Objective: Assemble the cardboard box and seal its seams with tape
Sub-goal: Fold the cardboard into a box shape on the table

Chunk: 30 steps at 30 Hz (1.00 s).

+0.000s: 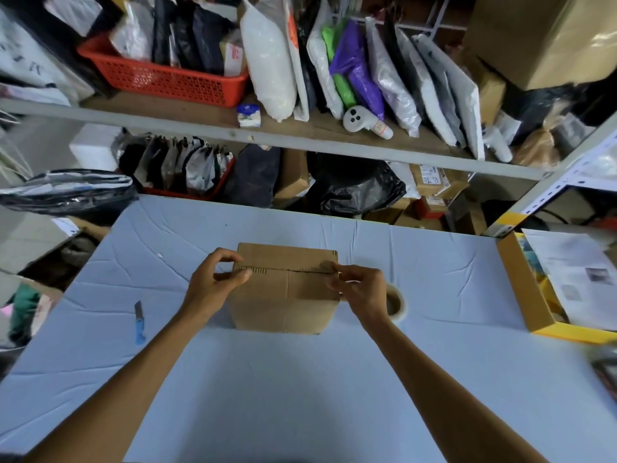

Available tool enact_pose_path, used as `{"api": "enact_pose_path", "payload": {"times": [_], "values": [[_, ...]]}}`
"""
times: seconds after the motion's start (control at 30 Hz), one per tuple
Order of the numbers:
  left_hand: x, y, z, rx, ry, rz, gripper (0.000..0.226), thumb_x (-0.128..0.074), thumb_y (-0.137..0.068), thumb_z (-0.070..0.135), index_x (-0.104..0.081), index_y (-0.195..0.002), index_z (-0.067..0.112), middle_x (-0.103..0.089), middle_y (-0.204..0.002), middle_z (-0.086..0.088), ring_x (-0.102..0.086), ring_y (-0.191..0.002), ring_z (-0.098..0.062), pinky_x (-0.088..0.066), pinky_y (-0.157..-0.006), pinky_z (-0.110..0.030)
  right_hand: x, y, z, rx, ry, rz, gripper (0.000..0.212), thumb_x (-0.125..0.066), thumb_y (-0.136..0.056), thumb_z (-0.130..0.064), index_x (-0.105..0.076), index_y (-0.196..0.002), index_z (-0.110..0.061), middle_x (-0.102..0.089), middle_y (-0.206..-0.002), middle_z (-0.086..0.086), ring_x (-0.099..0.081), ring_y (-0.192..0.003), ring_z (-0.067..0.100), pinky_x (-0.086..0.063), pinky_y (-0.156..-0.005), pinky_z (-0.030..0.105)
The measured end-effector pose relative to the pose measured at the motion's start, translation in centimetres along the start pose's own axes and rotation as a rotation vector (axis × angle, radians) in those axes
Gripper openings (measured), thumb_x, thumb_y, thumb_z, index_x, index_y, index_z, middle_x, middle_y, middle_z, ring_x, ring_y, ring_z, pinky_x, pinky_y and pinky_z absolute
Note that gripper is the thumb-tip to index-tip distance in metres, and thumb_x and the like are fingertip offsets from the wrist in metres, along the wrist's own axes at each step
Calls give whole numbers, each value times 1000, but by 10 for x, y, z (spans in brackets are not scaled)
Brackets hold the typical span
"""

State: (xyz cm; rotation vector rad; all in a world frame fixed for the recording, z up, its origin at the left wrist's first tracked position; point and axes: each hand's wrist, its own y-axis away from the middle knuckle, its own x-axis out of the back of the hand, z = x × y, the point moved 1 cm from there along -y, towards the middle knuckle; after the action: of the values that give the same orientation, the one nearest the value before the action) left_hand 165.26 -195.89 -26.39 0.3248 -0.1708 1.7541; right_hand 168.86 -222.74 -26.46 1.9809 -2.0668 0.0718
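Sealing judged underway: cardboard box, frame centre, is folded shut; apparent clear tape strip is pinched across top seam by left hand and right hand.

We log one cardboard box, flaps closed, on table; left hand and right hand grip its seam ends; tape roll beside, knife apart.

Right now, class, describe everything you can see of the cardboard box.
The cardboard box is plain brown, slightly creased, standing upright on the blue table. Its top flaps are closed, meeting at a seam running left to right. The left hand grips the seam's left end; the right hand pinches its right end.
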Motion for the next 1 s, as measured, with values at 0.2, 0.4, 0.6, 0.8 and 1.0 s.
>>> {"api": "enact_pose_path", "payload": {"times": [0.2,0.4,0.6,0.8,1.0], "values": [[-1,-13,5,19,-95,18,19,-73,-81,23,-61,-95,19,-62,-102,10,-61,-83,-8,-49,-69,-26,0,-10,-4,-14,-13,34,24,-81,-73,-10,-76,-97,-9,-73,-82,6,-69,-70,18,-57,-58,22],[-5,-3,3,27,-66,40,21,-75,-79,22,-59,-93,22,-62,-103,10,-65,-77,-16,-49,-67,-24,7,-11,5,12,22,-24,23,-82,-72,-9,-77,-94,-7,-74,-82,5,-68,-66,15,-55,-58,20],[-2,5,1,14,-34,46,24,-76,-78,21,-59,-94,22,-65,-99,6,-66,-71,-3,-49,-66,-23,4,-7,11,65,22,-18,21,-82,-72,-12,-78,-92,-13,-76,-82,1,-71,-70,18,-60,-67,31],[-5,1,7,59,-52,20,27,-74,-79,25,-57,-100,21,-63,-103,8,-66,-86,-14,-47,-69,-22,7,-9,8,119,47,-15,19,-80,-75,-10,-77,-93,-16,-75,-79,-2,-71,-69,13,-60,-68,28],[0,-9,17,94,-146,-4,27,-76,-77,24,-56,-95,29,-53,-123,-2,-52,-114,-18,-46,-87,-33,17,-15,-4,132,84,-64,26,-80,-73,-4,-74,-95,-16,-74,-91,2,-71,-84,17,-59,-79,31]]}}
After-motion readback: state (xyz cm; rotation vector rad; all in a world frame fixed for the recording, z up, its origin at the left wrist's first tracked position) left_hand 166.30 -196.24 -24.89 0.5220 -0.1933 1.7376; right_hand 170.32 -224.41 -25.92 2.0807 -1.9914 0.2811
